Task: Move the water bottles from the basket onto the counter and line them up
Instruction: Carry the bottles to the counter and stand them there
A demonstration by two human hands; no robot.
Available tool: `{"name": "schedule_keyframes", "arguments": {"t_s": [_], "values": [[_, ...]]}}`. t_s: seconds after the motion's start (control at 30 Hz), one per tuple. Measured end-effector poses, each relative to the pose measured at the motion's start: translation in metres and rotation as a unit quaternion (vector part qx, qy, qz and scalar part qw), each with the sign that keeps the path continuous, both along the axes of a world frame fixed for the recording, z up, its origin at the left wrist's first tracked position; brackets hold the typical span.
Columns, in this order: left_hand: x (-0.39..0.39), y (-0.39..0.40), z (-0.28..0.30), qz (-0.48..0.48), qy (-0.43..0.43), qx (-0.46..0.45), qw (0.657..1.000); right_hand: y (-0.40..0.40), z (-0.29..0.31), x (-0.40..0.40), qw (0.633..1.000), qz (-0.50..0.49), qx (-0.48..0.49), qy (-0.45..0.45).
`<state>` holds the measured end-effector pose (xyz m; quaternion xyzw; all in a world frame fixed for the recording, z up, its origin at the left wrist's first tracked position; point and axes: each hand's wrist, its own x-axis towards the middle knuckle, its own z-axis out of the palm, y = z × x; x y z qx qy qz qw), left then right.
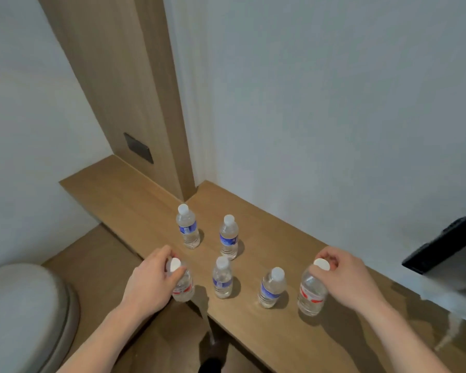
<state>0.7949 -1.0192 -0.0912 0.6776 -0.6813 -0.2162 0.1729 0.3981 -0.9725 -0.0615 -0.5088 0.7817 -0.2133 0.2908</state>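
Our left hand (148, 284) curls round the neck of a red-label bottle (183, 285), fingers just under its white cap, right at the front edge of the counter (253, 332). Our right hand (347, 275) pinches the white cap of another red-label bottle (311, 294), standing further along the counter near the front.

Between those 2 stand 2 blue-label bottles, the left one (222, 278) and the right one (271, 289), making a rough row of 4. Behind, nearer the wall, 2 more blue-label bottles stand upright, one near the back corner (188, 227) and one beside it (228, 238). All are clear plastic w/ white caps and water inside. The writing on the labels is too blurry to read.

The counter is brown wood w/ a grain pattern. A wood panel (119, 90) w/ a dark plate (138, 148) goes up at the back. A black thing (447, 246) sticks in at the right. A grey round seat (24, 313) sits low on the left.
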Motion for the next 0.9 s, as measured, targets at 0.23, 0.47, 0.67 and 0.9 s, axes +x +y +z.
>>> {"name": "schedule_keyframes", "arguments": {"t_s": [0.23, 0.47, 0.67, 0.9], "values": [[0.016, -0.089, -0.033, -0.11, -0.025, 0.025, 0.993, -0.056, -0.037, 0.022, 0.997, -0.068, 0.019, 0.044], [0.01, -0.129, -0.05, -0.17, -0.06, 0.039, 0.983, -0.104, -0.065, 0.042, 0.994, -0.067, 0.06, 0.055], [0.008, -0.141, -0.059, -0.186, -0.076, 0.046, 0.978, -0.129, -0.074, 0.056, 0.99, -0.029, 0.102, 0.088], [0.014, -0.144, -0.062, -0.183, -0.088, 0.038, 0.978, -0.137, -0.069, 0.061, 0.987, -0.028, 0.127, 0.093]]}}
